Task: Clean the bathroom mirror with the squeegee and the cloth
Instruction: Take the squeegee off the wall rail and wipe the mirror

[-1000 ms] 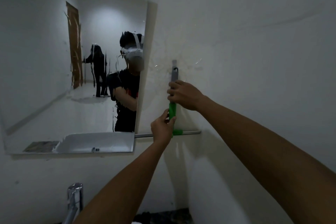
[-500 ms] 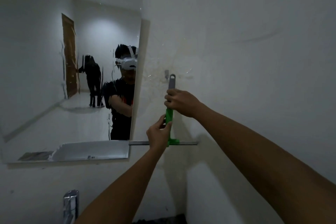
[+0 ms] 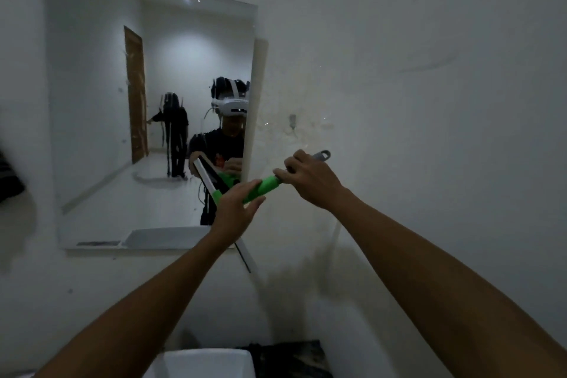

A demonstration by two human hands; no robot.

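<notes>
White wall (image 3: 414, 101) bears mirror (image 3: 101, 107); sink (image 3: 202, 362) below.

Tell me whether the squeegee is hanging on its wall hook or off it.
Off it. The squeegee is tilted, gripped by the right hand and left hand, below the bare hook.

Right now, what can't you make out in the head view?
- Cloth: not identifiable; dark blurred shape cut by left edge.
- Squeegee blade: middle hidden behind left hand.
- Handle upper part: covered by right hand.
- Sink: cut off by bottom edge.
- Mirror streaks: too dim.
</notes>
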